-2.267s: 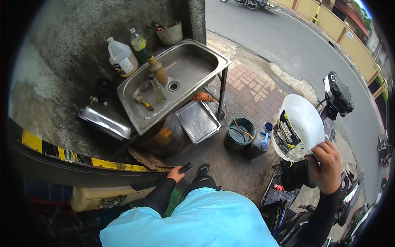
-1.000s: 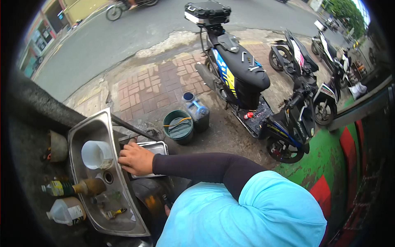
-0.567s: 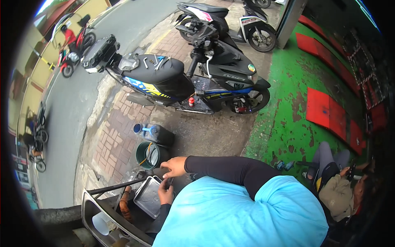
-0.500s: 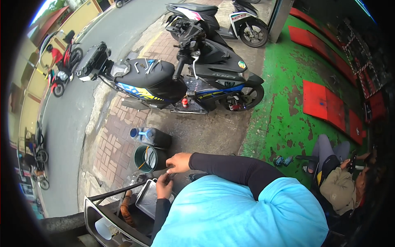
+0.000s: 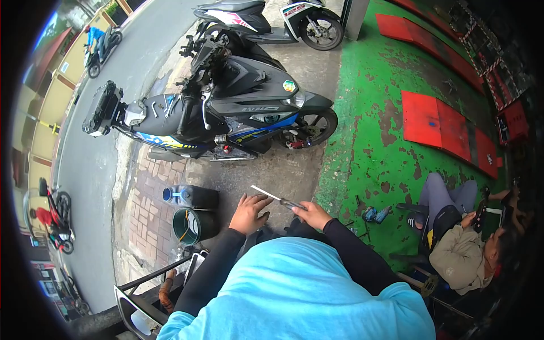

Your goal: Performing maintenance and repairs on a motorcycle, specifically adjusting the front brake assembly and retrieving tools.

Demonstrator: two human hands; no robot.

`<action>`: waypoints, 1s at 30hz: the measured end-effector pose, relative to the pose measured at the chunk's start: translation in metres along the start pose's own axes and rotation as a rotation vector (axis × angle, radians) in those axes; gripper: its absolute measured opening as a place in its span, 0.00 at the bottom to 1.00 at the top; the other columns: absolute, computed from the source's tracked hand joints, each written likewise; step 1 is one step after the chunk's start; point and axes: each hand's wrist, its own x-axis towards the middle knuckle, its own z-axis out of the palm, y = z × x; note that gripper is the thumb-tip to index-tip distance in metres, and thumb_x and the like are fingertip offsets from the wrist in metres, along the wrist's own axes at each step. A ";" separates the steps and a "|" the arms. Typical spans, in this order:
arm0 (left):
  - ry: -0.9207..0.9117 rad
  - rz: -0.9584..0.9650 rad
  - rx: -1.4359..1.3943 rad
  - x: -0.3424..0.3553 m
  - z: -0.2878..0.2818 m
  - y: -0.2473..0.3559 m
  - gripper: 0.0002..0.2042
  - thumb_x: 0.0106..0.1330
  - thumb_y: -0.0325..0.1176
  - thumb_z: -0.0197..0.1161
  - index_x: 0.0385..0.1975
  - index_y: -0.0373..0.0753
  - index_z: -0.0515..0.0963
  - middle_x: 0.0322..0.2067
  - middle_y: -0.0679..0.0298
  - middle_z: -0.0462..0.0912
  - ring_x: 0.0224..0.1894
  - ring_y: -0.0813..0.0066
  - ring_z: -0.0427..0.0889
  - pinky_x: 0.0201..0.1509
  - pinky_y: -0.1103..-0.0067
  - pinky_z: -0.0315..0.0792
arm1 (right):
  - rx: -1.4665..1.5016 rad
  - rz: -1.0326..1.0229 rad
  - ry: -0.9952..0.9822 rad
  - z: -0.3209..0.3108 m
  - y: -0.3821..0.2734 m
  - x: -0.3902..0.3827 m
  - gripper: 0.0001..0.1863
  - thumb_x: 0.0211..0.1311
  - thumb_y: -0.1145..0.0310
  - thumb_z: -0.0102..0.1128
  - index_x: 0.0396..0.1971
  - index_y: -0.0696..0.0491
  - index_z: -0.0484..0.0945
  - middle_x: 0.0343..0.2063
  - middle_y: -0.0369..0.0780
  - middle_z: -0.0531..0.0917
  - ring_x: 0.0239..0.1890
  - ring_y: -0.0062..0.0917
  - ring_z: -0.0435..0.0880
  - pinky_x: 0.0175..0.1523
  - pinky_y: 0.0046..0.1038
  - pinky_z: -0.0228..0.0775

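Above the grey concrete floor (image 5: 241, 174), the right hand (image 5: 313, 216) pinches a slim, dark-handled, pale-bladed tool (image 5: 279, 198), slanting over to the left hand (image 5: 247, 215), loosely spread (touching the blade or not, I can't tell).

Flat daylight; dark, bowed edges

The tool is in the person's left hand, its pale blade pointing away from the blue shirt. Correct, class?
Wrong hand: the head view shows the tool in the right hand, not the left hand. Its pale blade does point away from the blue shirt.
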 end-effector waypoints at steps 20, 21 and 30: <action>-0.564 -0.693 -0.146 -0.027 0.033 -0.229 0.24 0.59 0.32 0.64 0.57 0.33 0.75 0.51 0.48 0.83 0.52 0.59 0.85 0.54 0.71 0.78 | 0.422 1.320 0.478 0.078 0.222 -0.190 0.36 0.69 0.38 0.46 0.43 0.63 0.80 0.31 0.50 0.85 0.27 0.36 0.85 0.38 0.38 0.82; -0.558 -0.683 -0.135 -0.024 0.033 -0.237 0.25 0.59 0.34 0.64 0.57 0.33 0.75 0.50 0.49 0.84 0.52 0.58 0.84 0.55 0.71 0.77 | 0.462 1.348 0.537 0.091 0.214 -0.192 0.38 0.70 0.38 0.44 0.46 0.63 0.80 0.33 0.51 0.85 0.29 0.36 0.85 0.40 0.39 0.82; -0.608 -0.582 0.011 0.053 0.048 -0.254 0.27 0.57 0.42 0.64 0.56 0.36 0.77 0.48 0.45 0.84 0.54 0.50 0.82 0.59 0.68 0.74 | 0.626 1.386 0.576 0.103 0.161 -0.183 0.42 0.71 0.32 0.33 0.63 0.55 0.72 0.37 0.50 0.84 0.31 0.38 0.85 0.40 0.43 0.78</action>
